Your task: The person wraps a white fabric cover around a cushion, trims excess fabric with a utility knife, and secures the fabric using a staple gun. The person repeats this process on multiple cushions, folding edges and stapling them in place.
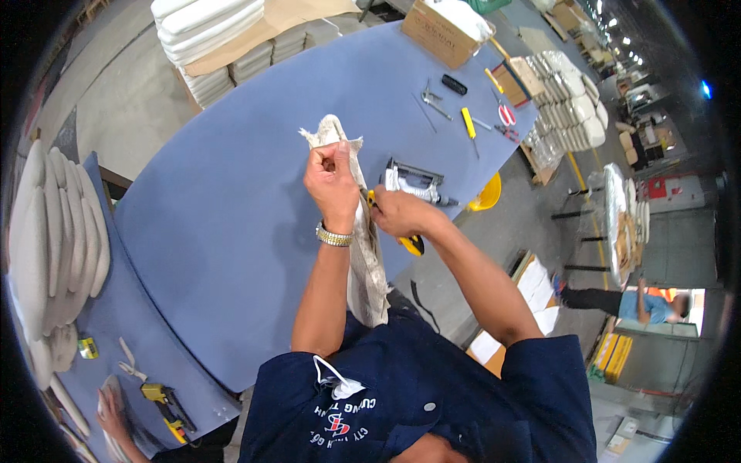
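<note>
A long narrow piece covered in off-white fabric [366, 278] with frayed edges stretches from my lap out over the blue table. My left hand [332, 181], a metal watch at its wrist, is closed in a pinch on the fabric near the far end. Beside it, my right hand [400, 213] is wrapped round a yellow-and-black handled tool [414, 245] held against the piece's right side. The tool's working end is mostly hidden, so its kind is unclear. Just beyond my right hand lies a silver-and-black staple gun [414, 182].
On the blue table [224, 201] lie a yellow-handled screwdriver [468, 123], red-handled scissors [506, 116] and a cardboard box [440, 35]. A yellow bowl [488, 193] sits by the right edge. At lower left are another person's hand [112, 413], a second staple gun [166, 409] and stacked cushions [62, 224].
</note>
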`<state>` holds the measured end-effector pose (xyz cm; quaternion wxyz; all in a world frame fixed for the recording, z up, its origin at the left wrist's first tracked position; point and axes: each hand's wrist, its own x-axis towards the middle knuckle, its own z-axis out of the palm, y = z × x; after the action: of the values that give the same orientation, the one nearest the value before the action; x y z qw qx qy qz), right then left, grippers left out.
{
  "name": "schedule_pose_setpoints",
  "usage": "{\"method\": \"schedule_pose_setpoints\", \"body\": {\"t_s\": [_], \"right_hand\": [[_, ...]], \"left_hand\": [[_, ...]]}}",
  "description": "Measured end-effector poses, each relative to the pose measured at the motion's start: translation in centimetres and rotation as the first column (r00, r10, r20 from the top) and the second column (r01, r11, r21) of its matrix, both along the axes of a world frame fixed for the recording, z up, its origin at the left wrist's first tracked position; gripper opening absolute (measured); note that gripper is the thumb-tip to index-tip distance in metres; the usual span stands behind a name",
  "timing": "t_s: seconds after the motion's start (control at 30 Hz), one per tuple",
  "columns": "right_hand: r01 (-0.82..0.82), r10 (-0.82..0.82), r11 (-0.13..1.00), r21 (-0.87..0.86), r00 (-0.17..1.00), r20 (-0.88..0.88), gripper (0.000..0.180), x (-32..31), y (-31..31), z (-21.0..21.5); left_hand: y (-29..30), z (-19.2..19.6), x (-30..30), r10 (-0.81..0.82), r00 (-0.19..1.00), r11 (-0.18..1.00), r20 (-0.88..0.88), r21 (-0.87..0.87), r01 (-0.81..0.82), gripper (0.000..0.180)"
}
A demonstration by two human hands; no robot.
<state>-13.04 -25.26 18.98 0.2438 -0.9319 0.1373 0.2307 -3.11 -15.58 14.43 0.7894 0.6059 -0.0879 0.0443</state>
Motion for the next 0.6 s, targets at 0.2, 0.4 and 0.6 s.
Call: {"method": "schedule_pose_setpoints", "body": {"t_s": [0.2,0.4,0.6], "right_hand": [[0.205,-0.195,0.975,0.084,0.974,-0.118,0.039,1.1,2.6,2.1],[0.188,-0.190,0.981,0.053,0.981,0.032,0.037,0.3,3.4,1.2],[0.115,-0.116,0.990,0.080,0.993,0.015,0.041,-0.1,2.2,0.5]], "left_hand": [[5.2,-0.8,2.2,0.023,0.989,0.979,-0.148,0.205,0.008,0.035],[5.4,0.7,-1.1,-0.252,0.965,0.505,-0.068,0.842,0.191,0.040],[3.2,-0.1,-0.5,-0.390,0.910,0.392,0.143,0.920,0.023,0.033]]}}
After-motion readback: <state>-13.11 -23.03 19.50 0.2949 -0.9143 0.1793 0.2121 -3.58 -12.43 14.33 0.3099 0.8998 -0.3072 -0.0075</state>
